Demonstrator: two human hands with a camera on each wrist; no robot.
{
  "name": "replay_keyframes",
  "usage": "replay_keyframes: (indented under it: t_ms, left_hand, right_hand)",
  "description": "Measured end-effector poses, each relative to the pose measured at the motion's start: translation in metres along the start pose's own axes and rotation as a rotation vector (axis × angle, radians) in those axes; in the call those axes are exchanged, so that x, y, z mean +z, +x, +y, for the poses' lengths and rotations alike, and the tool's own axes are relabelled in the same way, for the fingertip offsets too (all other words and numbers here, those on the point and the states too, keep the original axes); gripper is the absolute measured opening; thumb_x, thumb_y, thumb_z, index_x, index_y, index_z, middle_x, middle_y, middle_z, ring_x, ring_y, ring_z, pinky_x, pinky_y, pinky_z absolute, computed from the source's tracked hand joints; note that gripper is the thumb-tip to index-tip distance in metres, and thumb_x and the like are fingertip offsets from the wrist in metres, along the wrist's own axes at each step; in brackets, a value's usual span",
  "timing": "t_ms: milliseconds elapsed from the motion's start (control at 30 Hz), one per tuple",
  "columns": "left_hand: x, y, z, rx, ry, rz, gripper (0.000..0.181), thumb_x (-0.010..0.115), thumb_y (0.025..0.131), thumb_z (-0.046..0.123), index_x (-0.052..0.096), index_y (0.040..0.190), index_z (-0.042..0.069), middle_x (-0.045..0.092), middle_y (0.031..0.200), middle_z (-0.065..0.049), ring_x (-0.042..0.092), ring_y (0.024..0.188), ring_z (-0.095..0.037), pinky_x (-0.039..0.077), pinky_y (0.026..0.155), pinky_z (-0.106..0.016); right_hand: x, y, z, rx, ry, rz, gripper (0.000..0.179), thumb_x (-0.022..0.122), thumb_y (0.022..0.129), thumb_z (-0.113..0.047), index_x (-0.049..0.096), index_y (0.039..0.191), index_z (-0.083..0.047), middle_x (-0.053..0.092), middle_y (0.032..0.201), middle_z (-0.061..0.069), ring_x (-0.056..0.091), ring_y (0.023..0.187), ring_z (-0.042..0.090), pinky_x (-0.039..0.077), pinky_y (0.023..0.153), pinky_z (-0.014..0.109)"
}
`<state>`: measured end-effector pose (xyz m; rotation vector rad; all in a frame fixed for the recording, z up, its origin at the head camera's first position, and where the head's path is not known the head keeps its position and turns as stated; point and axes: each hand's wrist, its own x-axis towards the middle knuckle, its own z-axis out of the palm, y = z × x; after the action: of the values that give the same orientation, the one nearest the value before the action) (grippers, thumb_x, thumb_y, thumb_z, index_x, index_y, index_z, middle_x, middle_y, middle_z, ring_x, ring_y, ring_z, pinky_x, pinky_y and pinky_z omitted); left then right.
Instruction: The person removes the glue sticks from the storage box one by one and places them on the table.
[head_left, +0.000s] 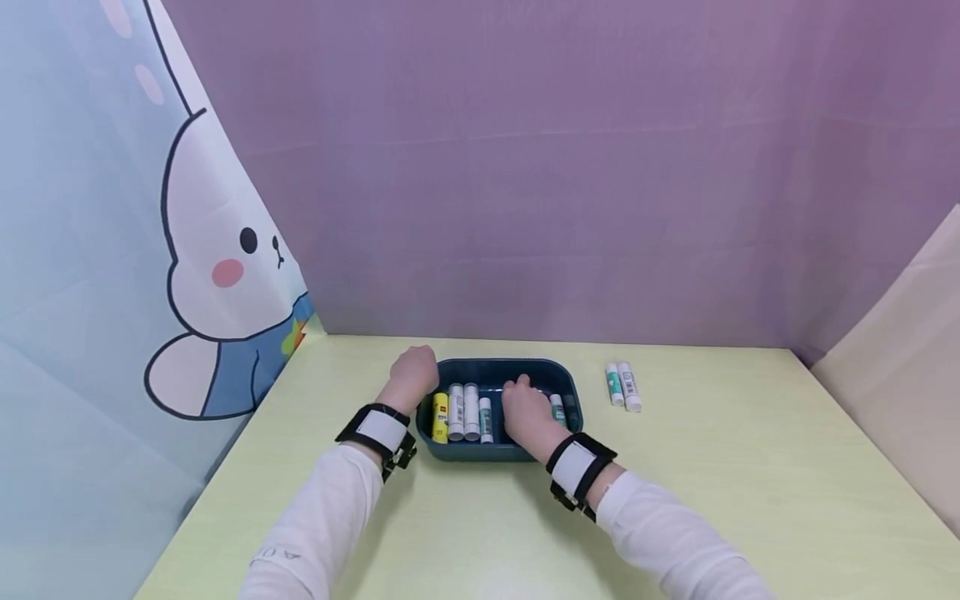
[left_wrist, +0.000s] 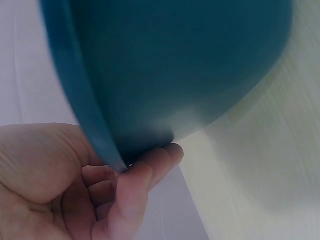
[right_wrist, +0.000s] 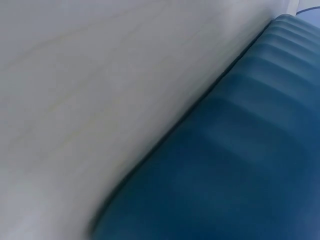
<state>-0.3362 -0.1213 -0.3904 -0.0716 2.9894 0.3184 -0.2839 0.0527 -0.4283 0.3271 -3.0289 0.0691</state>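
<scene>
A dark blue plastic tray (head_left: 480, 452) stands on the table with a row of glue sticks in its left half. They are a yellow glue stick (head_left: 440, 419), two tall white glue sticks (head_left: 456, 414) and a smaller teal-and-white one (head_left: 486, 422). At the tray's left far corner my left hand (head_left: 414, 369) pinches the rim (left_wrist: 95, 120) between thumb and fingers. My right hand (head_left: 527, 412) reaches down inside the tray, right of the row, its fingertips hidden. Beside it, at the right end, leans a green-and-white glue stick (head_left: 558, 410).
Right of the tray, a small green-and-white glue stick (head_left: 614, 384) and a larger white one (head_left: 630, 387) lie side by side on the pale yellow table (head_left: 720, 467). A purple backdrop (head_left: 555, 183) rises behind the table's far edge.
</scene>
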Motion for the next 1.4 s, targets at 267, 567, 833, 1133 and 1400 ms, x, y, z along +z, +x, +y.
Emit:
replay_keyframes:
  t_ms: [267,567,833,1133,1400]
  left_hand:
    - [0.001,0.002,-0.002,0.016,-0.009,0.011,0.016,0.057,0.091,0.008,0.066,0.099,-0.001,0.064,0.098,-0.016,0.059,0.07,-0.021,0.049,0.052,-0.031]
    - [0.001,0.001,-0.002,0.035,-0.011,0.021,0.015,0.056,0.091,0.007,0.066,0.099,-0.002,0.065,0.098,-0.017,0.061,0.073,-0.022,0.052,0.055,-0.033]
    - [0.001,-0.001,-0.001,0.032,-0.014,0.011,0.017,0.055,0.092,0.008,0.065,0.101,-0.002,0.065,0.096,-0.015,0.061,0.073,-0.022,0.054,0.059,-0.034]
    - [0.0,-0.001,0.0,0.036,-0.012,0.02,0.016,0.055,0.092,0.008,0.066,0.1,-0.002,0.066,0.096,-0.015,0.062,0.074,-0.021,0.054,0.059,-0.034]
    - [-0.002,-0.001,0.001,0.017,-0.003,0.021,0.017,0.056,0.092,0.009,0.066,0.1,-0.001,0.066,0.097,-0.015,0.062,0.073,-0.021,0.054,0.058,-0.034]
  right_hand:
    - [0.0,0.001,0.0,-0.008,0.012,-0.011,0.034,0.069,0.082,-0.011,0.059,0.111,0.004,0.055,0.111,0.024,0.058,0.057,0.021,0.054,0.051,0.035]
    - [-0.004,0.002,0.002,-0.005,0.062,-0.069,0.039,0.072,0.081,-0.012,0.057,0.112,0.005,0.053,0.114,0.025,0.056,0.054,0.02,0.053,0.05,0.033]
    - [-0.016,-0.001,0.002,-0.051,0.051,-0.064,0.043,0.076,0.079,-0.017,0.059,0.112,0.005,0.055,0.109,0.023,0.055,0.055,0.018,0.052,0.05,0.029]
    - [-0.044,0.001,0.004,-0.055,0.081,-0.104,0.049,0.074,0.081,-0.016,0.055,0.121,0.004,0.051,0.125,0.027,0.05,0.047,0.013,0.046,0.045,0.024]
    - [-0.078,0.01,0.016,-0.042,0.109,-0.084,0.049,0.071,0.08,-0.011,0.052,0.122,0.006,0.051,0.119,0.025,0.053,0.056,0.017,0.045,0.046,0.026]
